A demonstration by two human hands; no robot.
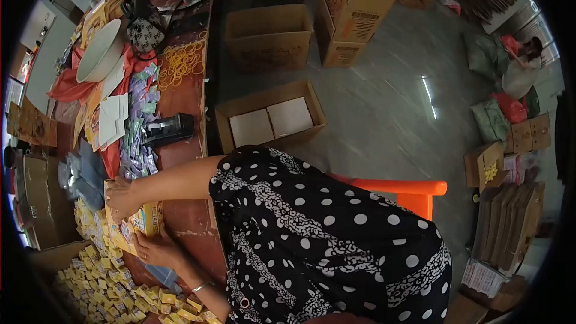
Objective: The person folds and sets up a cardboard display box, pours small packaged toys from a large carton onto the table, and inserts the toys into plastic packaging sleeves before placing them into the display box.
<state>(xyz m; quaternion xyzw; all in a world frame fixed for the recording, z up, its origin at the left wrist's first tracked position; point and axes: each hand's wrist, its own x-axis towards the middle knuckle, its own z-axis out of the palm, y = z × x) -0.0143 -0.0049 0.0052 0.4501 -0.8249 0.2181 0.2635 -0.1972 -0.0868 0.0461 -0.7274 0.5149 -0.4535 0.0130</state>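
Note:
A yellow printed box [150,221] lies on the red table, with part of it hidden under my hands. My right hand [123,199] presses on its upper end, the fingers bent over the cardboard. At its lower edge, my left hand [157,249] grips the side; a bracelet circles that wrist. Many small yellow boxes [99,276] are heaped beside and below my hands. Purple and green sachets [139,126] spread across the table above my right hand. Near them stands a black dispenser-like object [171,129].
Yellow rubber bands [182,63], a pale basin [101,51] and a patterned bag [144,30] occupy the table's far part. An open carton [312,99] with white boxes stands on the floor beside an orange stool [414,189]. Another person [521,75] sits across the room.

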